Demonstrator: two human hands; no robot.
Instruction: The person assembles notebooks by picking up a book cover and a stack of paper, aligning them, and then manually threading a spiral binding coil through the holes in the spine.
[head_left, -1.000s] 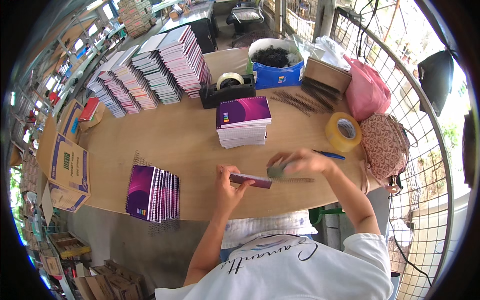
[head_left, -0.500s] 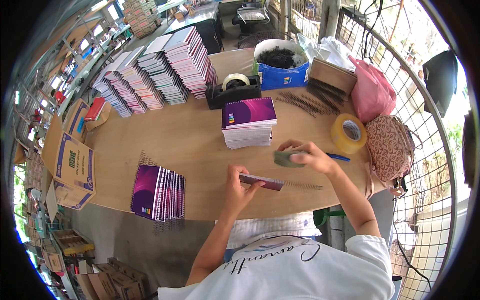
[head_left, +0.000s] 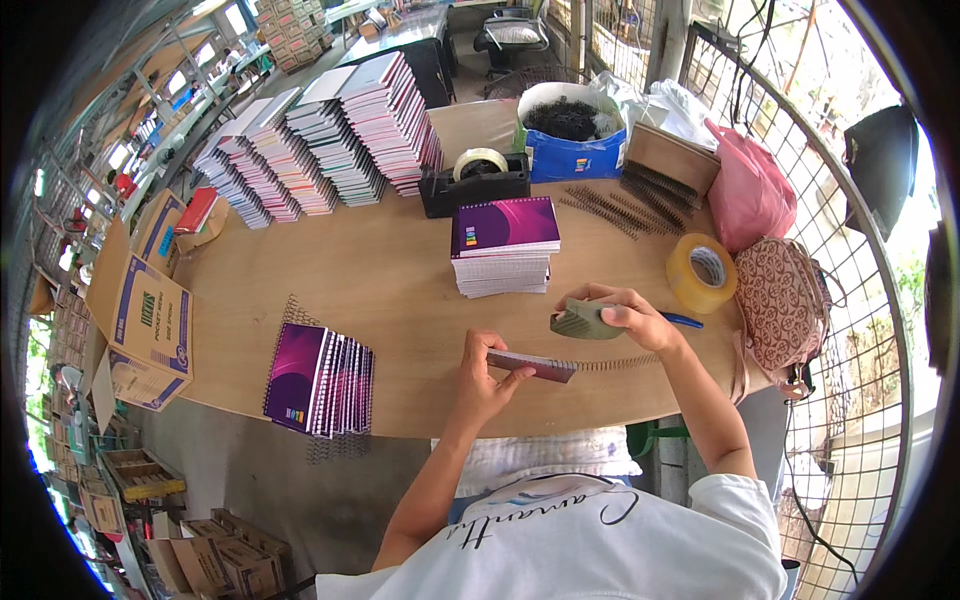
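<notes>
My left hand (head_left: 483,380) pinches a small purple notebook (head_left: 540,367) edge-on above the table's near side. Out of the notebook's right end runs a thin dark wire coil (head_left: 620,364), reaching to below my right wrist. Gripped in my right hand (head_left: 628,312) is a grey-green block (head_left: 584,320) with ridges on its left end; its exact kind I cannot make out. The block is held above the coil, apart from the notebook. Beyond my hands stands a stack of purple-covered notebooks (head_left: 505,250). To the left lies a row of spiral-bound purple notebooks (head_left: 318,382), with coils sticking out.
Tall notebook stacks (head_left: 385,125), a black tape dispenser (head_left: 475,190) and a blue box of coils (head_left: 572,150) line the back. Loose coils (head_left: 615,208), a tape roll (head_left: 702,272), a blue pen (head_left: 684,320) and bags (head_left: 780,305) lie right. An open carton (head_left: 150,320) is left.
The block in my right hand has tilted, showing more of its ridged end. The coil at the notebook's end now points slightly higher to the right. The whole view has shifted a little.
</notes>
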